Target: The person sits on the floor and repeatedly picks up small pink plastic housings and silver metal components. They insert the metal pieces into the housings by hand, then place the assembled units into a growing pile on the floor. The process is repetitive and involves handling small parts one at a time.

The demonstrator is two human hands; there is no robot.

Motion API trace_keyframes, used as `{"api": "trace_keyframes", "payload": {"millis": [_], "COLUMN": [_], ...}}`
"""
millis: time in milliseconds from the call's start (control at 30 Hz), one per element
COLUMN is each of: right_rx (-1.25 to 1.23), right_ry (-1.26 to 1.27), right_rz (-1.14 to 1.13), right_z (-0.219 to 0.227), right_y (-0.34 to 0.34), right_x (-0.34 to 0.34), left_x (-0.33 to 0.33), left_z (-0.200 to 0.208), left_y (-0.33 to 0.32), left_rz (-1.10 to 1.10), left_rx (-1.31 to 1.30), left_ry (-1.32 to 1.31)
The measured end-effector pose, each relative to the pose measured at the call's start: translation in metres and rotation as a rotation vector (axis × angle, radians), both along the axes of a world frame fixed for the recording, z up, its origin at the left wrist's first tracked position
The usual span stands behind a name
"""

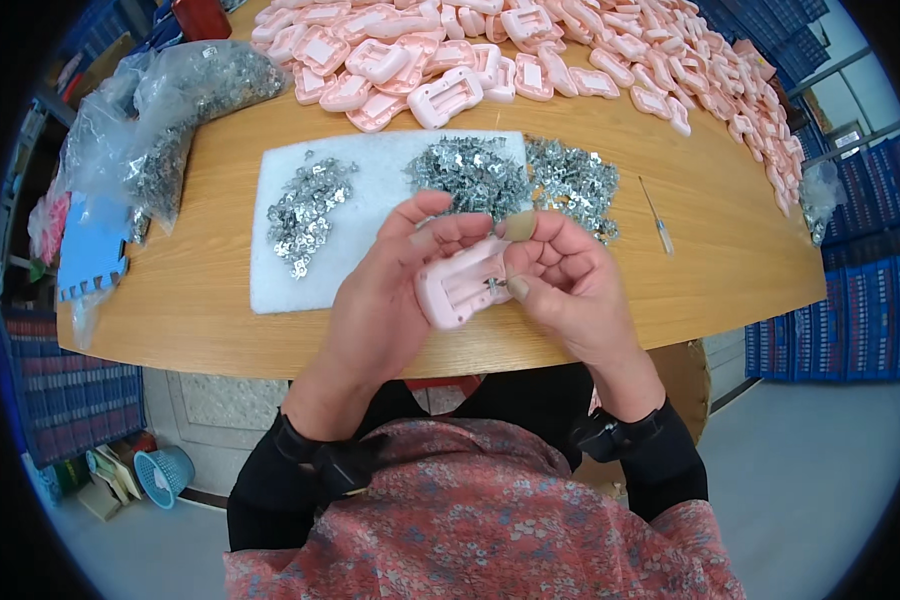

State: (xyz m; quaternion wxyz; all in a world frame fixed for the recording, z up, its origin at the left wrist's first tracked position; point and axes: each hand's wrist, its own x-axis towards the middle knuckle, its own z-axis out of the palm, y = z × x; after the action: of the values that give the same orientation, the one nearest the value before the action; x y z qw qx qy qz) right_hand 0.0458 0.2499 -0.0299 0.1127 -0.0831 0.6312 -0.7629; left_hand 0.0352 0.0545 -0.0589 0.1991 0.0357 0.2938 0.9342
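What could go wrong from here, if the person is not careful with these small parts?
1. The small metal piece at the fingertips of the right hand could slip and drop, being so tiny.

2. The pink casing might tilt or turn, since the left hand holds it in the air above the table.

3. The loose metal pile beyond the right hand could scatter if brushed.
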Motion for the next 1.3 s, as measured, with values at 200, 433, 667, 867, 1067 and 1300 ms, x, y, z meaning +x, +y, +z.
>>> {"api": "trace_keyframes", "payload": {"millis": [200,433,667,867,1067,1300], "right_rx": [0.216,0.212,0.309,0.435,0.555,1.083], "right_ry": [0.082,0.051,0.196,0.242,0.295,0.784], "right_rz": [0.202,0.095,-0.132,-0.221,-0.222,-0.14], "right_z": [0.021,0.031,-0.003,-0.026,-0.029,-0.004], "right_y": [0.004,0.004,-0.005,-0.018,-0.017,-0.018], "right_x": [0.001,0.007,0.008,0.002,-0.001,-0.001], "left_x": [-0.003,0.005,0.014,0.013,0.011,0.013], "left_z": [0.013,-0.011,-0.01,-0.009,-0.014,-0.013], "left_y": [-0.005,-0.008,0.0,0.003,0.004,0.006], "left_rz": [-0.45,-0.515,-0.323,-0.298,-0.298,-0.28], "left_rx": [-0.101,-0.091,-0.098,-0.09,-0.092,-0.106], "left_ry": [-0.145,-0.168,-0.206,-0.227,-0.255,-0.277]}}
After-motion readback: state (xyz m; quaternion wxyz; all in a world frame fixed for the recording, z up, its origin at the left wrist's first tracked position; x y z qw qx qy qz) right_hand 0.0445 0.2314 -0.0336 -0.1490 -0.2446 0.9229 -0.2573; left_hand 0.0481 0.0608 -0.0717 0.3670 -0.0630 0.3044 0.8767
